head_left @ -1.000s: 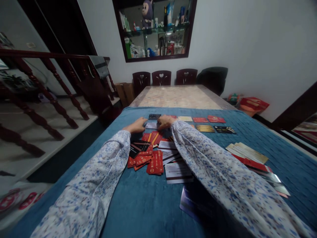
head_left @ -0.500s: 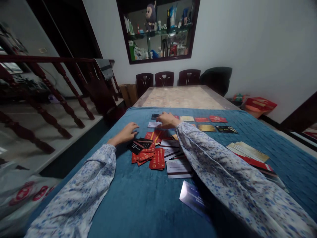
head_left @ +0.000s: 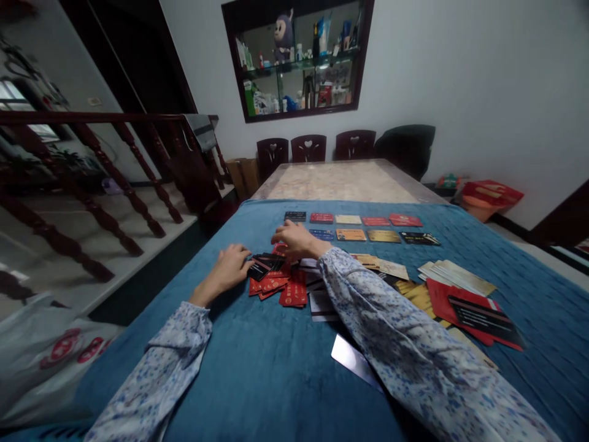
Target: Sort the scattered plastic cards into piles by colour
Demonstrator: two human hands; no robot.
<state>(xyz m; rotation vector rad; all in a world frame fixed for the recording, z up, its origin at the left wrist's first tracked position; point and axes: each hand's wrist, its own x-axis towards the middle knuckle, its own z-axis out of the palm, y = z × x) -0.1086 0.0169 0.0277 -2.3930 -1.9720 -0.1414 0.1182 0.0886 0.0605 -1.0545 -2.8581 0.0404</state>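
Observation:
My right hand (head_left: 298,239) reaches over the far side of a card pile, fingers bent and apart, tips down by a red card (head_left: 280,248). I cannot see a grip on it. At the left of the pile is my left hand (head_left: 229,267), fingers loosely curved and tips close to the edge of some black cards (head_left: 263,266). Those overlap several red cards (head_left: 293,291). White striped cards (head_left: 323,306) lie to the right, partly under my right forearm. Nearer me, a shiny silvery-purple card (head_left: 350,357) is partly covered by that sleeve.
Behind the pile are two rows of cards, among them a black card (head_left: 295,216), an orange card (head_left: 350,234) and a gold card (head_left: 383,236). At right lie fanned pale cards (head_left: 455,277) and red cards (head_left: 442,301). A blue cloth (head_left: 257,380) covers the near table.
My right hand has drawn back from the second row toward the pile. My left hand has come down and closer to the black cards. The view has shifted slightly.

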